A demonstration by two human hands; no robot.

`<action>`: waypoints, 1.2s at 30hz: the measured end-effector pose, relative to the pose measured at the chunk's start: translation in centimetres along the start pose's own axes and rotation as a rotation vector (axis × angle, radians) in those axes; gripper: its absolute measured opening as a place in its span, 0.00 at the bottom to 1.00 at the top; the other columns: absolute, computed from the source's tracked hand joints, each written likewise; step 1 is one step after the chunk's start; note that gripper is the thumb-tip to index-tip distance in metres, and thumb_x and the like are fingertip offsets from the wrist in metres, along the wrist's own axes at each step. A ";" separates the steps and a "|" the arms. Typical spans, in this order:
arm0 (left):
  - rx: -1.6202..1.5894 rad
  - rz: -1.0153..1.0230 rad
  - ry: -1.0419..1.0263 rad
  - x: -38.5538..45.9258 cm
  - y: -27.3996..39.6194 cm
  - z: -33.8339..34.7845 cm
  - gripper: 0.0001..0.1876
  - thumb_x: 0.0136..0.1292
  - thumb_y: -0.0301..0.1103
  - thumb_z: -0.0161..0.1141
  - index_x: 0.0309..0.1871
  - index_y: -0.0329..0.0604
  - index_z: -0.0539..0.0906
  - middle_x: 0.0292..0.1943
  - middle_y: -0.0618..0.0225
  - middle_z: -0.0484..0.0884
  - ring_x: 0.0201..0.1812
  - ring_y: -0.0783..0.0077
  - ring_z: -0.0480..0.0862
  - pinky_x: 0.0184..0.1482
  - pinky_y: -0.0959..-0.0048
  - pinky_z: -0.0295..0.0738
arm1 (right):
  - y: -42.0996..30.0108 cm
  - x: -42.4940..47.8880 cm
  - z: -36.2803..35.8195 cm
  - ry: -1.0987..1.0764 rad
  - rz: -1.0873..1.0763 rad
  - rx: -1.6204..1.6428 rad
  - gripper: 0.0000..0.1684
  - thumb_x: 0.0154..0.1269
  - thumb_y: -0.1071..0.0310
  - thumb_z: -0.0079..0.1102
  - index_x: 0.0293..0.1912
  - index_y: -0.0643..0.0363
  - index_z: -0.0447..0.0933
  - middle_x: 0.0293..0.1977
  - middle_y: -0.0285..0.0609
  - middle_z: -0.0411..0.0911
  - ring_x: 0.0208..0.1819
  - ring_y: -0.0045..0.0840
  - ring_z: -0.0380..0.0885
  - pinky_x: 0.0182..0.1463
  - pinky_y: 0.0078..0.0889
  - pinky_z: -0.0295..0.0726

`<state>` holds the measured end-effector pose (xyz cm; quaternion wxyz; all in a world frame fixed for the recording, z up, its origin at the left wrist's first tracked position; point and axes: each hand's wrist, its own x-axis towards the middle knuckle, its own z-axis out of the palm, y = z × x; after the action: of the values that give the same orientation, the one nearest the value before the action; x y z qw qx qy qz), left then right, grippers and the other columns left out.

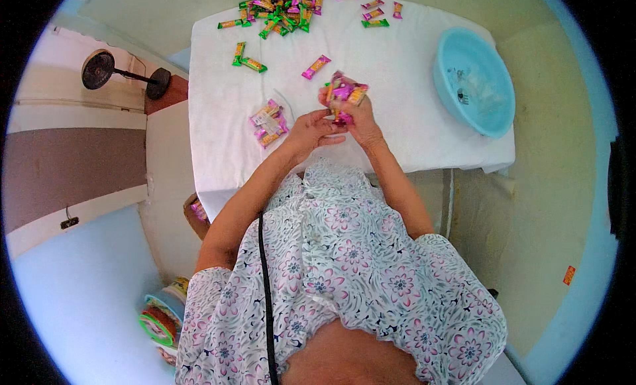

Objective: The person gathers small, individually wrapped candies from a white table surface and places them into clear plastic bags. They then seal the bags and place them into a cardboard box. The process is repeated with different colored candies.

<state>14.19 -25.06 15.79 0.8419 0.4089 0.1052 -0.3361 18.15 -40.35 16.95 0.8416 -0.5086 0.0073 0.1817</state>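
My right hand [363, 119] grips a small bunch of pink and orange wrapped bars [345, 94], with a bit of green wrapper at its left; whether a clear bag encloses them I cannot tell. Close beside it, my left hand [314, 132] has its fingers apart, the fingertips near the bunch's lower end. A clear plastic pack of pink wrapped bars [269, 123] lies on the white cloth left of my hands. Just beyond them is a single pink wrapped bar [316, 67]. Two green wrapped bars [254, 64] lie farther left.
A heap of green and pink wrapped bars [283, 12] covers the table's far left, with several loose bars [373, 13] to its right. On the right of the white-clothed table [397, 57] stands a light blue plastic basin [444, 94] holding clear plastic. Left of the table is a pedestal fan [98, 69].
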 end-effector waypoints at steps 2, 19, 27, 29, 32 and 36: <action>0.034 0.024 0.027 0.0 0.0 -0.2 0.20 0.66 0.24 0.55 0.60 0.27 0.69 0.53 0.53 0.78 0.53 0.59 0.81 0.56 0.65 0.81 | 0.7 -0.4 0.7 -0.009 0.019 -0.130 0.33 0.55 0.75 0.65 0.60 0.60 0.67 0.47 0.45 0.79 0.49 0.26 0.79 0.53 0.28 0.79; 1.243 0.294 0.705 -2.5 1.4 -7.1 0.19 0.62 0.46 0.61 0.41 0.36 0.76 0.23 0.58 0.82 0.28 0.61 0.85 0.31 0.64 0.77 | 4.9 0.4 -3.1 0.095 0.116 -1.070 0.38 0.50 0.64 0.71 0.59 0.65 0.66 0.47 0.52 0.78 0.50 0.43 0.78 0.54 0.39 0.76; 1.593 0.211 0.707 2.4 1.5 -6.2 0.26 0.58 0.55 0.61 0.35 0.35 0.76 0.29 0.50 0.83 0.35 0.48 0.85 0.37 0.54 0.78 | 5.2 2.1 -2.0 0.073 0.129 -1.254 0.35 0.50 0.64 0.71 0.56 0.63 0.66 0.47 0.57 0.77 0.52 0.50 0.76 0.54 0.45 0.74; 1.630 0.247 0.703 3.9 0.1 -8.1 0.24 0.58 0.53 0.60 0.34 0.35 0.76 0.27 0.50 0.83 0.34 0.48 0.85 0.36 0.54 0.77 | 6.0 2.0 -2.9 0.081 0.157 -1.284 0.34 0.50 0.64 0.71 0.55 0.63 0.68 0.46 0.56 0.77 0.51 0.49 0.76 0.54 0.44 0.74; 1.563 0.290 0.710 3.9 -0.5 -9.9 0.19 0.58 0.48 0.61 0.35 0.37 0.77 0.26 0.51 0.82 0.32 0.49 0.84 0.35 0.53 0.76 | 5.8 2.0 -2.9 0.010 0.122 -1.099 0.32 0.49 0.64 0.72 0.53 0.62 0.70 0.44 0.54 0.78 0.48 0.45 0.77 0.53 0.42 0.75; 1.284 0.372 0.630 -0.5 1.2 -7.2 0.13 0.56 0.38 0.61 0.39 0.39 0.76 0.27 0.55 0.81 0.30 0.52 0.82 0.33 0.55 0.74 | 2.0 1.7 0.9 -0.145 0.267 -0.824 0.29 0.48 0.65 0.71 0.49 0.63 0.73 0.42 0.50 0.79 0.44 0.39 0.78 0.52 0.38 0.75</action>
<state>15.35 -18.80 12.09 0.4097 0.9093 0.0534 -0.0499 18.95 -38.19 15.31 0.5357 -0.7825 -0.0590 0.3119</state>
